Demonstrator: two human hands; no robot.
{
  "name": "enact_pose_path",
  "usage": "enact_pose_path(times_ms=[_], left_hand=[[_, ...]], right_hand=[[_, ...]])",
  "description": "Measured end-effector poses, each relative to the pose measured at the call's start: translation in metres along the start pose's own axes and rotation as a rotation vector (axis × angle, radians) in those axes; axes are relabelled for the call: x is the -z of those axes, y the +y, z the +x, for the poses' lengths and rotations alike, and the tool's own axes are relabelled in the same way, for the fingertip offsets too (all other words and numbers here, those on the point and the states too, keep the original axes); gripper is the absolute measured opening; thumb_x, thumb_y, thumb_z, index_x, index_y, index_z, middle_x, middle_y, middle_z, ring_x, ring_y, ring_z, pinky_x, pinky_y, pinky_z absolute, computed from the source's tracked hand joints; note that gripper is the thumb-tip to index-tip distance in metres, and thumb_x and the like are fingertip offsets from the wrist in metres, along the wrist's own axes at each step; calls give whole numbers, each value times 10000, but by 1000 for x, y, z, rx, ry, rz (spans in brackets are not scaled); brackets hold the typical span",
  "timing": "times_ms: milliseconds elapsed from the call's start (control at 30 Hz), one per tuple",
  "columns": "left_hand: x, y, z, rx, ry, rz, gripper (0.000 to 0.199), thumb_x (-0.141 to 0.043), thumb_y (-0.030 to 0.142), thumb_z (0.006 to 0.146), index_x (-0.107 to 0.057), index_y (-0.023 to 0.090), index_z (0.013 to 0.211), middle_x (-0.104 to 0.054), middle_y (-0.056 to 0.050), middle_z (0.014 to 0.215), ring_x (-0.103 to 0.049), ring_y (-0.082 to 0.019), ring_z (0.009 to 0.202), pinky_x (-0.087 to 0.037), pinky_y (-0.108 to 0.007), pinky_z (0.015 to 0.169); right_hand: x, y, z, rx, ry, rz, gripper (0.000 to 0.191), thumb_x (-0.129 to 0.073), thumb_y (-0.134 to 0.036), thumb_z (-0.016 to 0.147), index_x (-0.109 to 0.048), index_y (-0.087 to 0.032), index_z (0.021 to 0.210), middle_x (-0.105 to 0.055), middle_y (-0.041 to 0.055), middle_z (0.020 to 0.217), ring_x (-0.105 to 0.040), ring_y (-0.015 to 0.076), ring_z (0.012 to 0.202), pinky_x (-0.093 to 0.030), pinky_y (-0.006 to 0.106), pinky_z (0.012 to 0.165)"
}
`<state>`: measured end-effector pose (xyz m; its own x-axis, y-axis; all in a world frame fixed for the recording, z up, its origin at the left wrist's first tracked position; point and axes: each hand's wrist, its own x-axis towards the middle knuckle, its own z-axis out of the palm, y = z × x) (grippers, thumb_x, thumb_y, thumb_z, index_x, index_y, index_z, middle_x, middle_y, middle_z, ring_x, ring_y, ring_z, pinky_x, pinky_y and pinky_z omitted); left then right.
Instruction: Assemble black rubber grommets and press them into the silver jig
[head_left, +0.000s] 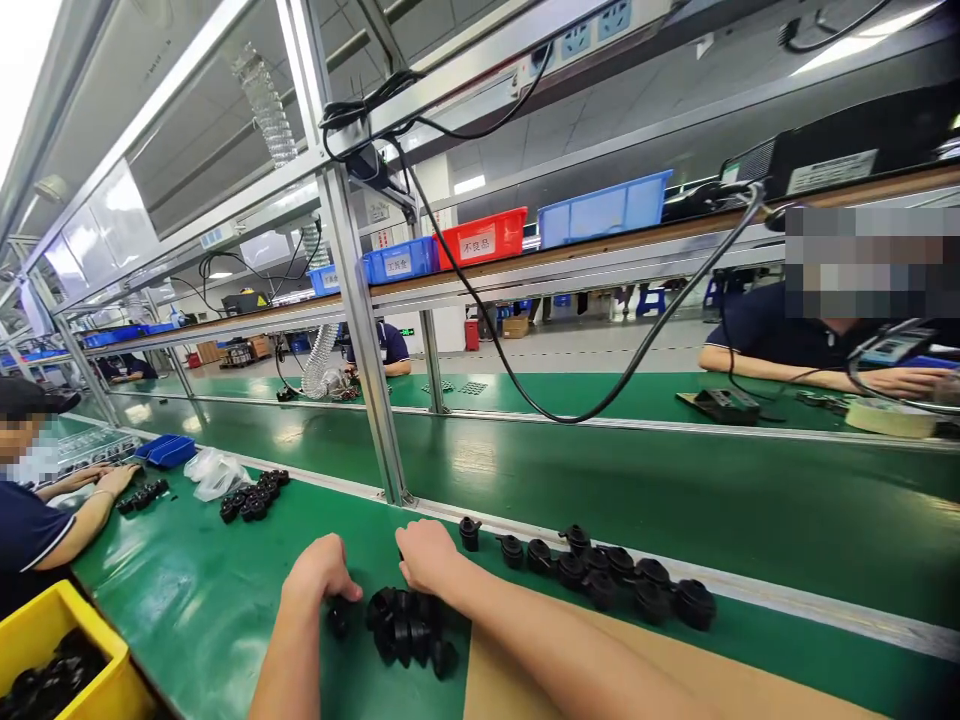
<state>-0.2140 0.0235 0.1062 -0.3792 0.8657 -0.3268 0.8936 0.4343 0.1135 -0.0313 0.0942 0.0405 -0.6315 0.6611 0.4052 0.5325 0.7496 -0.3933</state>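
Two bare hands reach over a green work surface (217, 590). My left hand (322, 575) is bent down at a small black part (337, 618), its thumb close to the part; the other fingertips are hidden behind the hand. Just right of it lies a cluster of black round parts (403, 628). My right hand (427, 555) is curled beyond that cluster, with a bit of something dark at its fingertips. To its right stands a single black part (469, 534), and several more black parts (600, 575) form a row along the metal rail.
A brown board (570, 665) lies under my right forearm. The yellow bin (112, 640) holds black parts at lower left. A metal post (367, 350) rises beyond my hands, and a black cable (555, 415) hangs low. People sit left and across.
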Motion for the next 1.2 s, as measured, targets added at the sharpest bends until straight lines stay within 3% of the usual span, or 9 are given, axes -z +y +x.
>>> enact_pose_path(times_ms=[133,300,433,533,633,733,800,933,1200], left_hand=[[5,-2,1,6,1,41,195,-779,295,998,-718,135,1091,-752,-27,965,-745,-178,823,-659,-342,773],[3,29,-7,-141,221,4,139,-726,128,966,-702,126,1103,-750,-108,1096,-731,-277,1071,-602,-447,968],[-33,92,-41,-512,309,-125,325,-592,25,938,-672,173,1216,-736,-140,1232,-671,-301,1216,-512,-430,1089],[-78,138,-69,-794,209,-217,417,-619,32,905,-679,214,1274,-731,-105,1278,-650,-294,1239,-515,-421,1106],[-114,164,-79,-955,91,-316,529,-655,21,875,-665,239,1358,-718,-86,1363,-629,-292,1298,-507,-425,1142],[-133,170,-71,-973,38,-439,637,-734,33,847,-624,252,1436,-702,-80,1416,-636,-281,1304,-512,-415,1145],[-138,169,-64,-930,32,-516,634,-829,87,800,-654,228,1393,-742,-89,1313,-685,-294,1185,-561,-417,1048],[-140,166,-58,-846,32,-668,293,-833,169,797,-748,192,1076,-777,-67,1034,-703,-247,861,-585,-366,802],[-141,169,-56,-842,-41,-920,291,-842,257,820,-786,200,1100,-830,-73,1059,-770,-254,931,-617,-335,848]], right_hand=[[37,18,-39,-120,-29,127,230,-785,-265,938,-679,-173,1120,-726,50,1009,-702,242,923,-588,383,830],[78,59,-130,-215,-16,424,332,-594,-321,1022,-600,-230,1341,-749,71,1101,-718,233,963,-552,328,808],[86,90,-199,-347,-3,949,500,-613,-621,1027,-611,-212,1315,-738,142,1202,-692,265,967,-525,351,751],[86,98,-228,-421,126,1030,530,-697,-639,990,-580,-232,1309,-705,148,1290,-664,276,1078,-531,389,868],[84,98,-234,-417,235,1000,536,-692,-611,1007,-543,-260,1385,-672,134,1351,-635,290,1192,-501,448,1025],[81,97,-231,-415,260,947,516,-658,-597,1025,-561,-261,1403,-673,121,1315,-648,284,1118,-509,463,1015],[79,98,-229,-410,304,879,447,-656,-557,1029,-602,-260,1359,-660,111,1293,-640,278,1093,-522,439,963],[82,97,-229,-316,394,723,331,-669,-424,1026,-661,-279,1323,-628,85,1223,-610,236,974,-512,365,814],[90,93,-229,-184,386,711,294,-712,-285,987,-704,-291,1281,-628,75,1153,-599,224,925,-511,341,745]])
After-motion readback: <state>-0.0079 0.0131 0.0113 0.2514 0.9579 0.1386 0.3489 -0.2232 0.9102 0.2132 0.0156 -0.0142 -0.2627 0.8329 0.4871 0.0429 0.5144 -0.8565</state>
